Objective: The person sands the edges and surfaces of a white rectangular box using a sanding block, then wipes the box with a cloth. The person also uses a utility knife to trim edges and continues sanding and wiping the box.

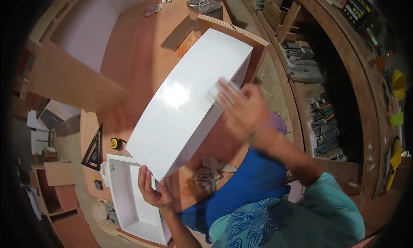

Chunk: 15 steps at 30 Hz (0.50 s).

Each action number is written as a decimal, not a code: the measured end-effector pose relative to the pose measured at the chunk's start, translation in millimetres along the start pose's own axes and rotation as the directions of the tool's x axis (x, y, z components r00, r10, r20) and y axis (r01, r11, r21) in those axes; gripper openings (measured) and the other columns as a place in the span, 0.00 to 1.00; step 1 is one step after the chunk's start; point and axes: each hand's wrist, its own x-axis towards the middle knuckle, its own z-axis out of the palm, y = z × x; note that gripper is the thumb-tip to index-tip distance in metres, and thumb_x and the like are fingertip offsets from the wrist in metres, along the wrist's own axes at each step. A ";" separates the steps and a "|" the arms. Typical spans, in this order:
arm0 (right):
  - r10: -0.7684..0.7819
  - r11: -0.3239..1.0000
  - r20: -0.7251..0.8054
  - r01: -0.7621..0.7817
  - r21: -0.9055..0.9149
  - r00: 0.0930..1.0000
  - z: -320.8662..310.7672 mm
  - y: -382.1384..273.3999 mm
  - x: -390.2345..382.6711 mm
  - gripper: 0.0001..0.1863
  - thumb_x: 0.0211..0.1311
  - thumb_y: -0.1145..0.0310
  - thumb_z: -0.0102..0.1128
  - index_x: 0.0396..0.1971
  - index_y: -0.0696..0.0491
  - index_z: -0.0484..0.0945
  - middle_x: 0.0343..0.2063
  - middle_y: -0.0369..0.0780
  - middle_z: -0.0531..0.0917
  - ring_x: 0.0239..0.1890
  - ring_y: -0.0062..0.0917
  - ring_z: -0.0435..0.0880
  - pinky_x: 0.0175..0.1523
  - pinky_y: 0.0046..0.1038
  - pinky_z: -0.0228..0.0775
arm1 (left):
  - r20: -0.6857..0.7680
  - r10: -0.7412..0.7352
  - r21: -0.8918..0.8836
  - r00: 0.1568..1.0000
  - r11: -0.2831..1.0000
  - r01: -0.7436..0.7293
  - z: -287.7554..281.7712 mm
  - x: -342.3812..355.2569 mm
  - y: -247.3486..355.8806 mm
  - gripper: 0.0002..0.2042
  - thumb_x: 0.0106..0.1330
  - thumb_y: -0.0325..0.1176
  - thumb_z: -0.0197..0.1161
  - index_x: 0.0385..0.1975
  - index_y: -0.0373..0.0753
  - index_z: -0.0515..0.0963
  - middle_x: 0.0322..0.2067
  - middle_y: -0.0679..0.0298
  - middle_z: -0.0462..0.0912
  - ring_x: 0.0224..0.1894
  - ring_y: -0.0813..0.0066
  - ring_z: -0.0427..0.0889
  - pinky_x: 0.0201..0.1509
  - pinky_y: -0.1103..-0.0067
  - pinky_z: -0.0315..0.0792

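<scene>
A long white laminated box [185, 93] with a brown wooden panel [258, 54] at its far end lies diagonally across the workbench, its glossy face up. My left hand [155, 188] grips its near left corner. My right hand [241, 110], blurred by motion, holds a small pale flat piece [214, 91] at the box's upper right edge; its material is too smeared to tell. A second white open box [163, 230] lies on the bench at lower left. Crumpled pale scraps [206, 175] are below the first box, beside blue cloth [232, 187] at my body.
A large wooden cabinet [81, 80] stands at upper left, near a tape measure [116, 143] and a black triangular square [92, 151]. A metal canister [205, 9] and a loose board [176, 32] are at the back. Shelves with grey hardware [320, 127] line the right; plywood carcasses [60, 175] stand at lower left.
</scene>
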 end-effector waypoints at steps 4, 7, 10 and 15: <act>0.177 0.980 -0.171 -0.190 -0.063 0.969 -1.3 76.7 5.2 0.21 0.56 0.76 0.59 0.52 0.58 0.82 0.61 0.45 0.80 0.49 0.42 0.78 0.54 0.37 0.71 | 0.022 0.037 0.004 0.999 0.999 -0.037 1.6 2.8 1.7 0.17 0.70 0.27 0.59 0.58 0.34 0.77 0.60 0.47 0.77 0.64 0.45 0.74 0.69 0.55 0.68; 0.198 0.979 -0.123 -0.202 -0.021 0.973 1.6 50.1 -1.4 0.21 0.57 0.75 0.58 0.52 0.57 0.82 0.62 0.41 0.79 0.47 0.44 0.77 0.54 0.37 0.73 | 0.077 0.089 0.062 0.993 0.994 -0.094 -3.7 8.2 8.9 0.16 0.71 0.26 0.59 0.57 0.38 0.79 0.60 0.50 0.78 0.66 0.45 0.72 0.70 0.53 0.66; 0.090 0.987 -0.007 -0.088 0.135 0.996 11.1 -28.2 -17.2 0.20 0.60 0.72 0.57 0.53 0.57 0.82 0.66 0.40 0.75 0.48 0.41 0.76 0.52 0.39 0.74 | 0.123 0.099 0.089 0.987 0.990 -0.110 -12.3 11.1 10.0 0.14 0.72 0.26 0.61 0.56 0.40 0.80 0.59 0.52 0.79 0.67 0.45 0.71 0.70 0.52 0.66; 0.072 0.991 0.036 -0.075 0.109 0.997 5.1 -21.2 -14.2 0.21 0.60 0.73 0.55 0.53 0.56 0.82 0.68 0.40 0.72 0.52 0.36 0.77 0.50 0.35 0.73 | 0.205 0.130 0.169 0.970 0.972 -0.166 -25.5 24.9 14.6 0.10 0.67 0.24 0.65 0.46 0.41 0.86 0.52 0.57 0.84 0.67 0.46 0.71 0.68 0.51 0.68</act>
